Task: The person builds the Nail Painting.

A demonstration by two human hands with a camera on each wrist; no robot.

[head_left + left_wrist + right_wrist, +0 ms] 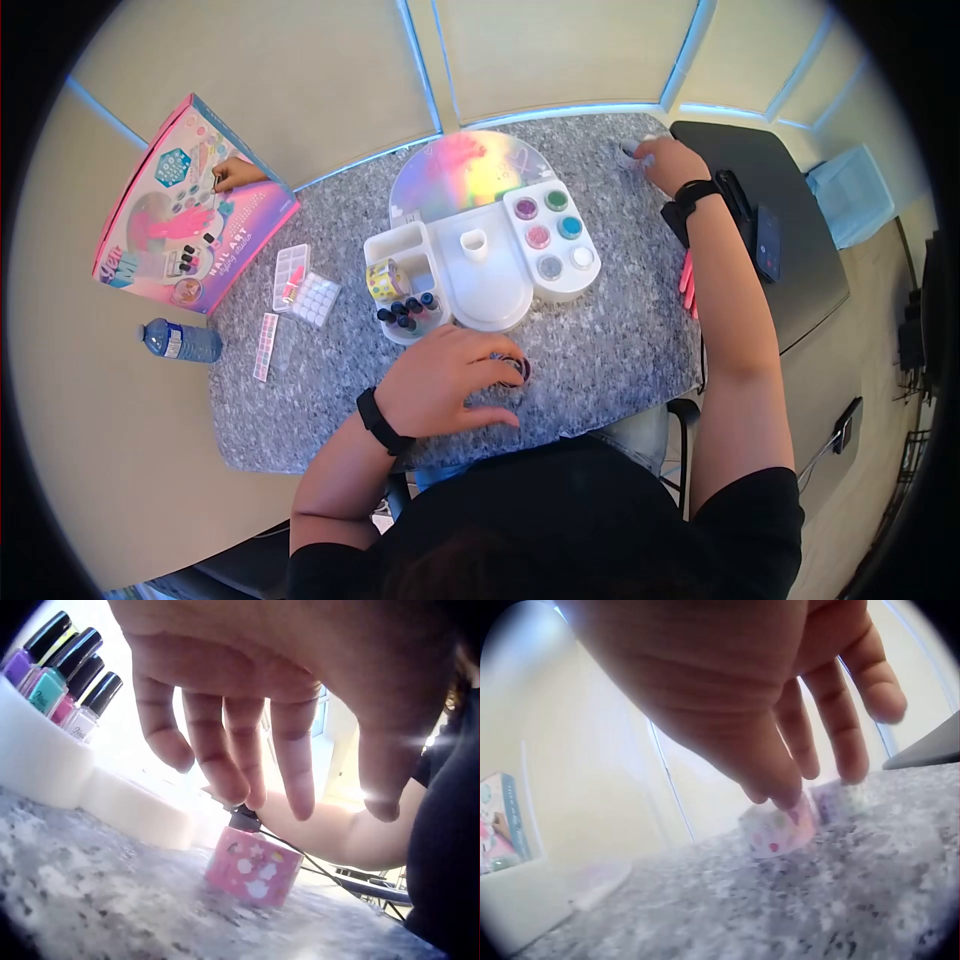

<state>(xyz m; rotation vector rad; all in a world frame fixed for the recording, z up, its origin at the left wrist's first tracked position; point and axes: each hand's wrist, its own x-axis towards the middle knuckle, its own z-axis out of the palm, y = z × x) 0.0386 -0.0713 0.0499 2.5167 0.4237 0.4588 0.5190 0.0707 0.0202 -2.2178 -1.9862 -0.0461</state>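
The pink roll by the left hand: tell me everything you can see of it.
The pink roll is a short ring, its outer band printed with white cloud shapes, a pale star and a small yellow mark. It looks like a roll of decorative tape, though the material is uncertain. It lies on a flat side on the speckled grey tabletop, on the person's side of the white organizer. The left hand partly covers it from above; whether any finger touches it is unclear.

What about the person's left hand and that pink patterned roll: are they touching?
Apart. The left wrist view shows it: the left hand has its fingertips above the pink patterned roll, with background visible between them.
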